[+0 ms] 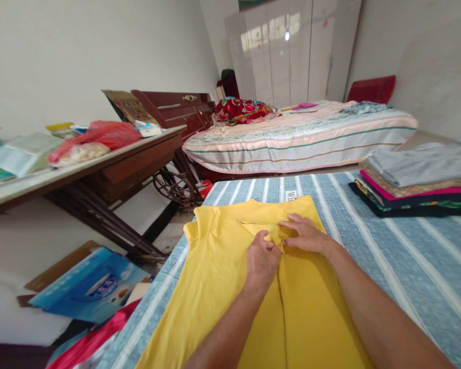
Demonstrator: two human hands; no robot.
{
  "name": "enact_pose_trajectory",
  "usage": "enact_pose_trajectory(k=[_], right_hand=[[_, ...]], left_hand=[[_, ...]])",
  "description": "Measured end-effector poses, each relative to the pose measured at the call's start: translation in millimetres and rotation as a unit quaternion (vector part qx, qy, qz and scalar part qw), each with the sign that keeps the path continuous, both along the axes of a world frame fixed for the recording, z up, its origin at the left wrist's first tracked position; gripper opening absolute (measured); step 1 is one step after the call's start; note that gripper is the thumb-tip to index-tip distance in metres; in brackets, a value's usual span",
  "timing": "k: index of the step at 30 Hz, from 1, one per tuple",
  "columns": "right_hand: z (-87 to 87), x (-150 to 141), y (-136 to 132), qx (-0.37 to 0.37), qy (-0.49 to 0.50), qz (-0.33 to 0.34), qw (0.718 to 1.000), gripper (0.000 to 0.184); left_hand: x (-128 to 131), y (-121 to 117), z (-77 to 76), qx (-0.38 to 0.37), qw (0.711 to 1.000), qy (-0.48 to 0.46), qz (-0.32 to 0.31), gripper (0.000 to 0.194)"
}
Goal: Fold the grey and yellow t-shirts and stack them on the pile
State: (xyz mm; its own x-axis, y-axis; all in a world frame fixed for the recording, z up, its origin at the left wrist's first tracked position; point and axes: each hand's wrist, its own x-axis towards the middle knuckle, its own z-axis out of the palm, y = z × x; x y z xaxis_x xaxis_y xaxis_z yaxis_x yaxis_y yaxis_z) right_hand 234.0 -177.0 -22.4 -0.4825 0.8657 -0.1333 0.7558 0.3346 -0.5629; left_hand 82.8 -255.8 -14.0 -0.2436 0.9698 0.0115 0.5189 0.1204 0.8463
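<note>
Left hand (pixel 261 260): curled, pinching shirt (pixel 218 271) near collar (pixel 263 226);
Right hand (pixel 302 234): partly open, touching shirt beside collar; cannot tell if gripping

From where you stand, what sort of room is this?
Most likely a bedroom: there's a bed, a tall wardrobe behind it, and a stack of folded clothes nearer the camera.

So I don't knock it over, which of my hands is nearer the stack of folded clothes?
Right. Your right hand is on the yellow garment, left of the stack and not touching it; your left hand pinches the same garment, farther left.
</note>
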Motion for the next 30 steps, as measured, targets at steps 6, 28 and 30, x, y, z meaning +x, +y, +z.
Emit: enact_pose_trajectory(k=[6,28,30], right_hand=[[0.6,-3.1,-0.1,0.015,-0.009,-0.006,1.0,0.07],[-2.9,-6.2,-1.8,0.032,-0.032,-0.012,0.999,0.086],[-1.5,-6.3,-2.5,0.029,-0.032,-0.013,0.999,0.088]], left_hand=[[0.4,-2.1,0.6,-0.014,0.998,0.068,-0.007,0.033],[-12.6,-15.2,4.7,-0.012,0.964,0.263,-0.043,0.047],[-16.3,-12.4,11.7,0.022,0.945,0.316,-0.082,0.055]])
